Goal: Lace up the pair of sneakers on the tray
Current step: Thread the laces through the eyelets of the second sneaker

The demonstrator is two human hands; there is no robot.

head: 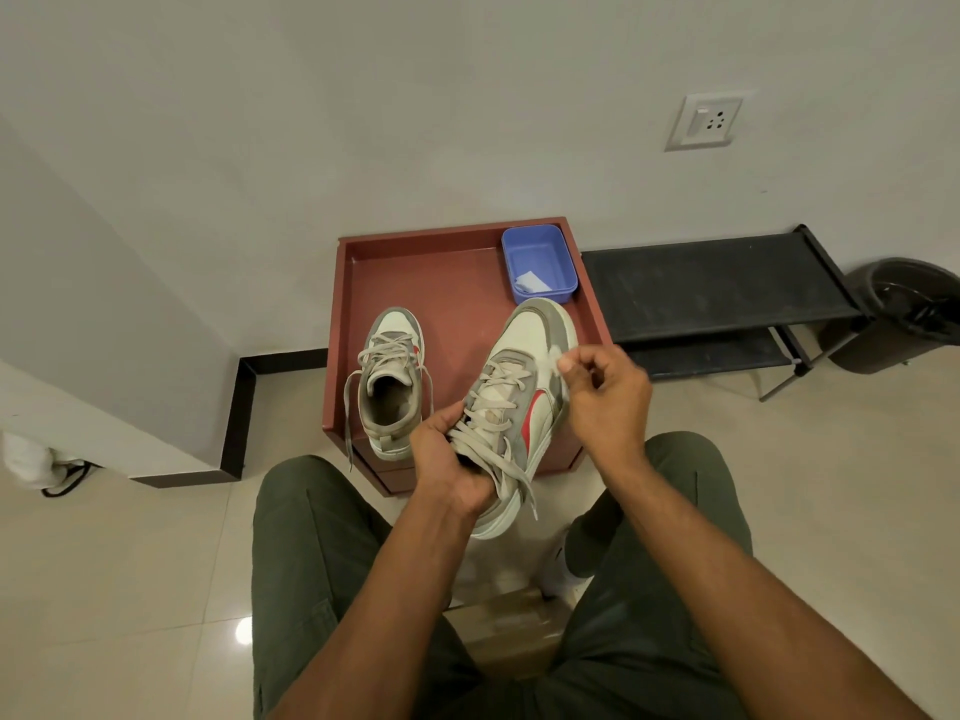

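The person's left hand (451, 467) grips the heel end of a sneaker (514, 407), held tilted above the near edge of the red tray (447, 283). The right hand (605, 394) has its fingers (569, 363) curled, pinching a lace beside the shoe. Farther back, the second sneaker (389, 379) sits on the tray, a blue tub (540, 262) beyond.

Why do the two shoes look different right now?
The left sneaker sits flat on the red tray; the right sneaker is lifted and tilted, gripped by the left hand. You look straight down into the left sneaker's opening; the right sneaker shows its side with a red stripe. Nobody touches the left sneaker. Both are grey and white with beige laces.
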